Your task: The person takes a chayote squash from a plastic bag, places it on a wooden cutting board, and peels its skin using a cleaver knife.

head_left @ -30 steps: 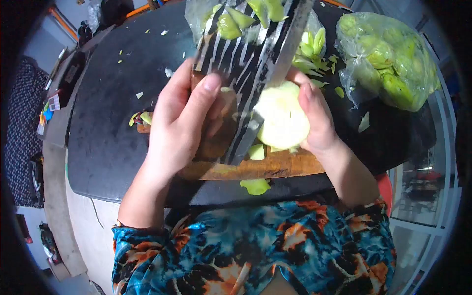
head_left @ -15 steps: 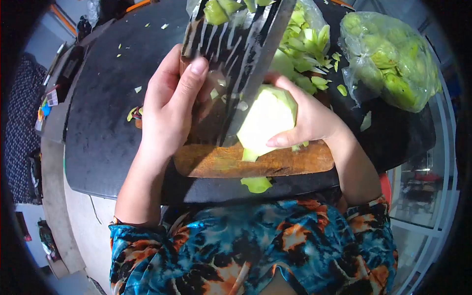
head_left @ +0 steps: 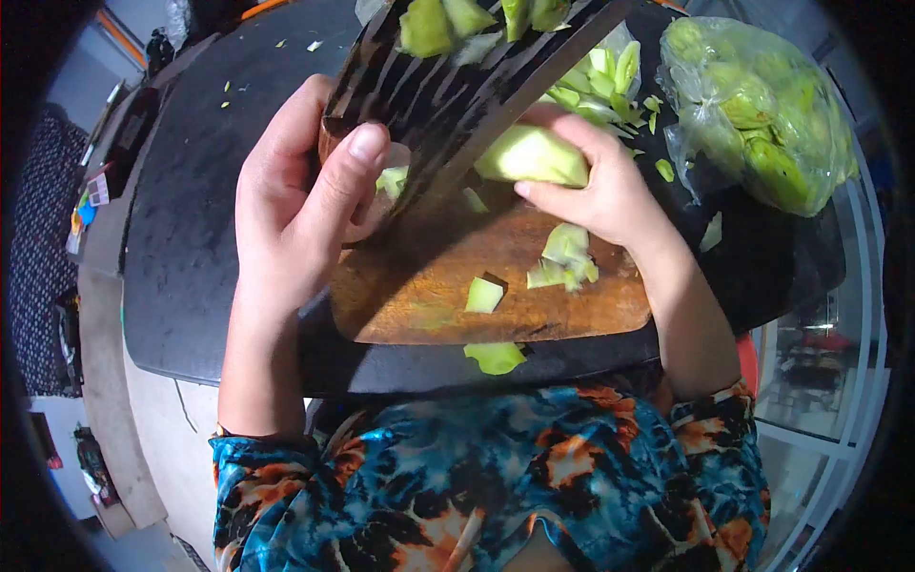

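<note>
My left hand [head_left: 295, 195] is closed on a broad cleaver [head_left: 448, 105] with a dark, wet-streaked blade; its handle is mostly hidden by the fingers. Several green pieces [head_left: 426, 29] lie on or cling to the far part of the blade. In my right hand [head_left: 605, 181] is a peeled pale green chayote [head_left: 538, 157], gripped just beside the cleaver's edge and partly behind it. Below both hands lies a wooden cutting board [head_left: 410, 305], bearing a loose cut piece [head_left: 484, 295] and a small heap of peelings [head_left: 567, 253].
Behind my right hand is a pile of green slices [head_left: 615, 71], partly in clear plastic. A plastic bag of green chayotes [head_left: 762, 124] stands at the right on the black table [head_left: 210, 257]. One peeling [head_left: 496, 357] lies at the near table edge; small scraps are scattered about.
The chayote has moved up and away from me in my right hand and turned, uncovering pieces on the board. The cleaver has tilted, its far end swinging to the right.
</note>
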`<action>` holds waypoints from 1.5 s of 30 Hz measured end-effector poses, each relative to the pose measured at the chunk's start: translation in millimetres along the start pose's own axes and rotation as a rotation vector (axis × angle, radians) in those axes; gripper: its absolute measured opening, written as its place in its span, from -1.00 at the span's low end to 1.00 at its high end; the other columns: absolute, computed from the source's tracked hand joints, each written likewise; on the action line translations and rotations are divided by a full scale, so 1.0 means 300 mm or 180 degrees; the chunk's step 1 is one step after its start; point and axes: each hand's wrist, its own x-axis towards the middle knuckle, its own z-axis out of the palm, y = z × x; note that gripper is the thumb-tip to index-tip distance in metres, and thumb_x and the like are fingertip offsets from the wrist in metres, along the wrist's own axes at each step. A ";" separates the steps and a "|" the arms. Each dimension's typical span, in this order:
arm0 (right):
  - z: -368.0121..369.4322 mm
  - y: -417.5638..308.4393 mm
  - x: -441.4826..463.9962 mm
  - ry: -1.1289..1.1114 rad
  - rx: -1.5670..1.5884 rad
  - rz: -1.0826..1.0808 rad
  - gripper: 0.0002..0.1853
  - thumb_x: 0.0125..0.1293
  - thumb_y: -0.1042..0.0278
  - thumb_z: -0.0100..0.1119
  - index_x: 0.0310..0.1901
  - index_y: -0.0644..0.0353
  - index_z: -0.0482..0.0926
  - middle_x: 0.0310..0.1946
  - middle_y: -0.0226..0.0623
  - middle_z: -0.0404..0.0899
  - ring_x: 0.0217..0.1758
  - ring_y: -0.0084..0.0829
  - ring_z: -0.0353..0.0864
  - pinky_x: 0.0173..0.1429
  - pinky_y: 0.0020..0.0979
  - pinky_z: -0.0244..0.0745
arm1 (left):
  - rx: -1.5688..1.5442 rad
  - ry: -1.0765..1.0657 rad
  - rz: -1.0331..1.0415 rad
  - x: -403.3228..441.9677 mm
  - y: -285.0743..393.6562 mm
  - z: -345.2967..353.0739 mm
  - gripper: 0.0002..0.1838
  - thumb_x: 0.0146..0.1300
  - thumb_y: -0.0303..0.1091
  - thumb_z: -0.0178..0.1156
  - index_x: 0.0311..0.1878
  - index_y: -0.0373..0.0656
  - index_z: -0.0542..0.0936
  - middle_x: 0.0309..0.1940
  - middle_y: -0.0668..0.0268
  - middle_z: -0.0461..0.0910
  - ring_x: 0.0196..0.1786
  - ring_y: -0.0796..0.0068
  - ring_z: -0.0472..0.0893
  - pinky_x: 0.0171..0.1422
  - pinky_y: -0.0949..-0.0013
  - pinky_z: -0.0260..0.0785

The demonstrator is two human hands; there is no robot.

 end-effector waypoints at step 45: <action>0.021 -0.059 -0.052 -0.0226 0.3095 -0.0364 -0.26 0.26 -0.14 0.16 0.26 0.31 0.28 0.08 -0.20 0.47 0.16 -0.41 0.45 0.20 -0.37 0.37 | -0.0470 -0.0364 -0.0649 0.018 0.051 0.070 -0.62 0.45 -0.15 0.00 0.15 -0.22 0.40 -0.53 0.49 0.29 -0.52 0.76 0.23 -0.51 0.64 0.13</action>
